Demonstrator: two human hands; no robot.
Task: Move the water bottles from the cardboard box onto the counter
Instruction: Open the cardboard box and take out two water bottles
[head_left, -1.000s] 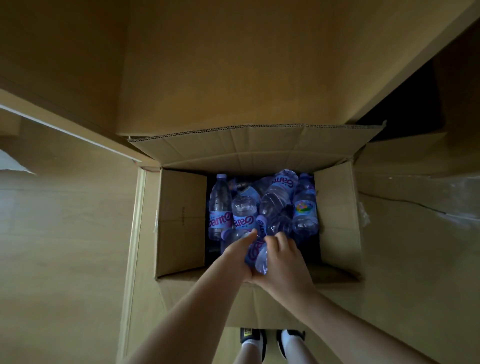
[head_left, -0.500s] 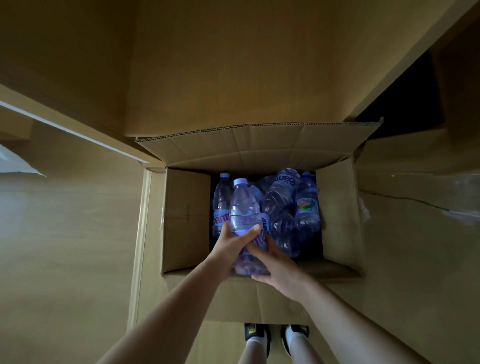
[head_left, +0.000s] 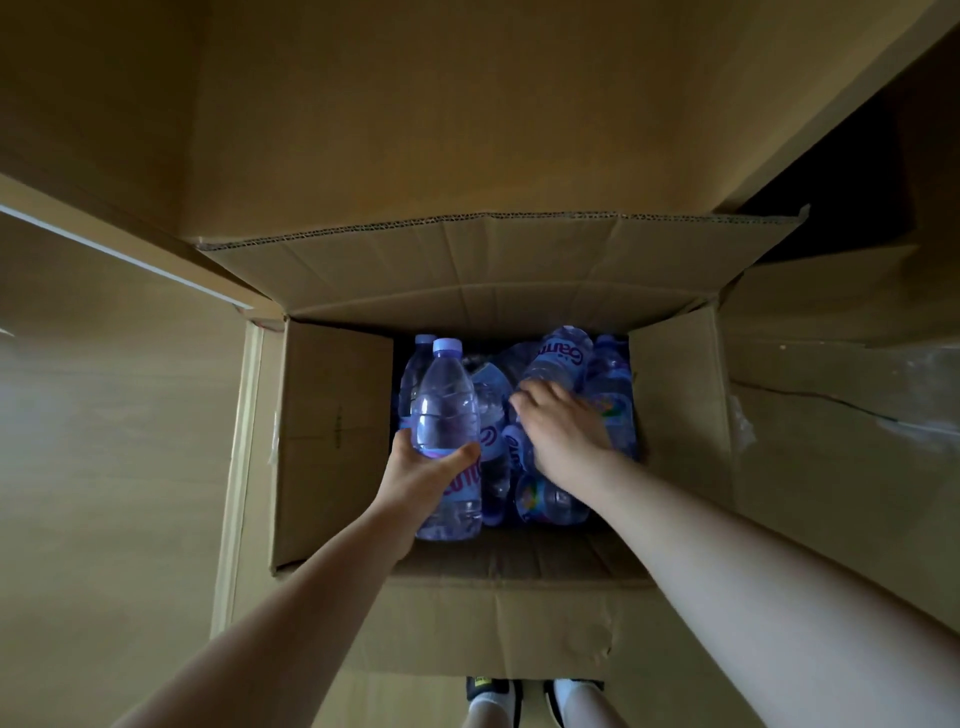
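An open cardboard box (head_left: 332, 441) stands on the floor below me, with several clear water bottles with purple labels piled inside. My left hand (head_left: 423, 480) grips one water bottle (head_left: 447, 415) around its middle and holds it upright over the box's left side, pale cap up. My right hand (head_left: 563, 434) reaches down into the right half, fingers spread over a lying bottle (head_left: 558, 358) with a purple label. Whether those fingers have closed on it cannot be told.
The box's far flap (head_left: 493, 270) stands open against a wooden cabinet front (head_left: 441, 104). A side flap (head_left: 831, 405) lies out to the right. A dark gap (head_left: 841, 171) opens at the upper right. My feet (head_left: 519, 701) stand just behind the near flap.
My left hand has lifted one bottle up and left, holding it alone. My right hand let go of it and moved right, down onto another bottle in the pile.
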